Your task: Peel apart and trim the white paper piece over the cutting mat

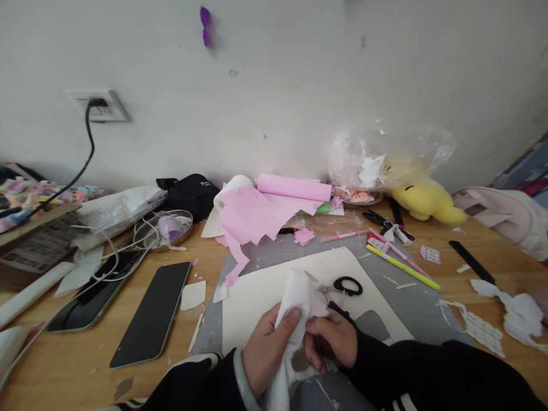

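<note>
A folded white sheet [295, 294], of paper or thin cloth, is held above the work surface, one end hanging toward me. My left hand [269, 342] is closed around it, thumb pressed on top. At its right edge the fingers of my right hand [334, 338] are pinched together on the sheet. Scissors [349, 285] with black handles lie just beyond the right hand, blades partly hidden by the sheet. Below them is a flat cream sheet of paper [248, 302] on a grey cutting mat [379, 265].
Pink sheet material [265, 211] is piled at the back. Two phones, one a dark phone [154, 314], lie left near a cable and a round dish [171, 225]. Right are a yellow marker [402, 266], pliers [387, 224], a yellow plush toy [428, 200] and white scraps [520, 314].
</note>
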Demonstrator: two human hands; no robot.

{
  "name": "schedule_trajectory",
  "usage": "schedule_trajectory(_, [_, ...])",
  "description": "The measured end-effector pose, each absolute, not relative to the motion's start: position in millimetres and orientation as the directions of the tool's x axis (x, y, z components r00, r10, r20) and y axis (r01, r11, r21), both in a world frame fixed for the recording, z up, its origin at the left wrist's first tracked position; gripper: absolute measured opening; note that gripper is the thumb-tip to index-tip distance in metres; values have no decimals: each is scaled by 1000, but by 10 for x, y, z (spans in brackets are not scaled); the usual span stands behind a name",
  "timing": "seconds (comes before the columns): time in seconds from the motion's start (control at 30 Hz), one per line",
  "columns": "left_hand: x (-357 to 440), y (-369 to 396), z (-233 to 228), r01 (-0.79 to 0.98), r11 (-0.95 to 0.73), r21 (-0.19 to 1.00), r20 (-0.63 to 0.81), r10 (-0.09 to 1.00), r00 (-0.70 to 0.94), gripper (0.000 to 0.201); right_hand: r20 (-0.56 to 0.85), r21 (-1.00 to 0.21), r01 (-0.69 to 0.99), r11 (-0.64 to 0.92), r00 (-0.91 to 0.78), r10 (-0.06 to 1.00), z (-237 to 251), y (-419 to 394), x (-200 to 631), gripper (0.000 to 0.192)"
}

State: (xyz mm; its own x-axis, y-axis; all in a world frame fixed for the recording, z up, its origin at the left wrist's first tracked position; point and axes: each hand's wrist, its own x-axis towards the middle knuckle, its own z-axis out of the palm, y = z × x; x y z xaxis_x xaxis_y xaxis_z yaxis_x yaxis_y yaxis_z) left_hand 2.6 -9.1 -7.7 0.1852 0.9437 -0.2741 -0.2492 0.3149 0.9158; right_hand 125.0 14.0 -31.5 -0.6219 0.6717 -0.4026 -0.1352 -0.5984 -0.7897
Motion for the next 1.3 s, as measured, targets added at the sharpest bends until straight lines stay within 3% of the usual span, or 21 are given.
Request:
schedule_trajectory(0.27, [-53, -12, -36, -246, 270, 931, -199, 940, 275, 46, -434, -826, -31, -562, -602, 670, -173, 111, 1264, 19])
schedule_trajectory(0.47, [42, -76, -46, -159, 303, 940, -268, 940, 210, 30, -433, -832, -12, -555, -611, 663, -226, 102, 1238, 13])
schedule_trajectory(0.73, [41, -111, -74, -115, 276, 954, -260, 956, 136, 29, -426, -819, -30, -573, -638, 642, -220, 106, 1239, 14])
schedule_trajectory(1.3, [31, -90, -104, -265, 288, 920, -289, 957, 36, 35, -427, -773, -89, -628, -659, 619, -224, 137, 1229, 10])
